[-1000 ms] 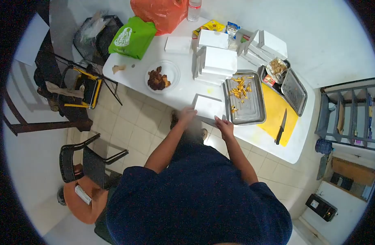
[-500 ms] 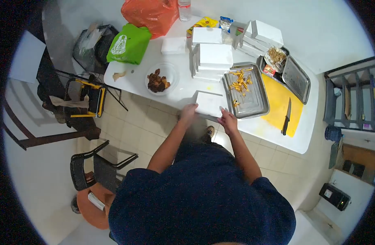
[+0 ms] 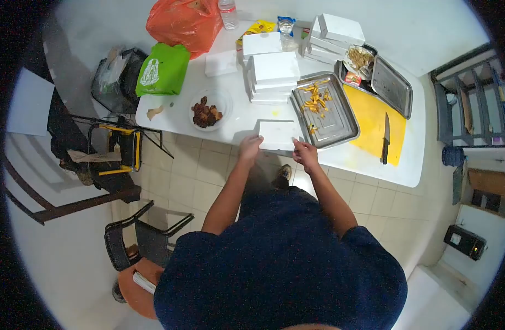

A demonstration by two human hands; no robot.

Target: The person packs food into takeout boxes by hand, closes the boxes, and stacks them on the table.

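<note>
A closed white cardboard food box [image 3: 277,135] is at the front edge of the white table. My left hand [image 3: 251,148] grips its near left corner with thumb and fingers. At the near right corner, my right hand [image 3: 306,154] pinches the edge of the same box. To its right lies a metal tray [image 3: 337,126] with fries [image 3: 314,99] scattered in its upper left part. Left of the box, browned pieces of meat [image 3: 206,113] rest in a clear round dish [image 3: 226,104]. Behind it stands a stack of white boxes [image 3: 274,69].
A knife [image 3: 385,143] lies on a yellow cutting board [image 3: 368,137] at the right. More white boxes [image 3: 340,30] are stacked at the back. A green bag [image 3: 164,69], an orange plastic bag [image 3: 189,25] and a water bottle [image 3: 229,14] occupy the back left. A black chair [image 3: 148,234] stands behind left.
My view has shifted slightly, so the table appears farther left. The box, tilted a little before, now looks straighter. Both hands keep hold of its near corners.
</note>
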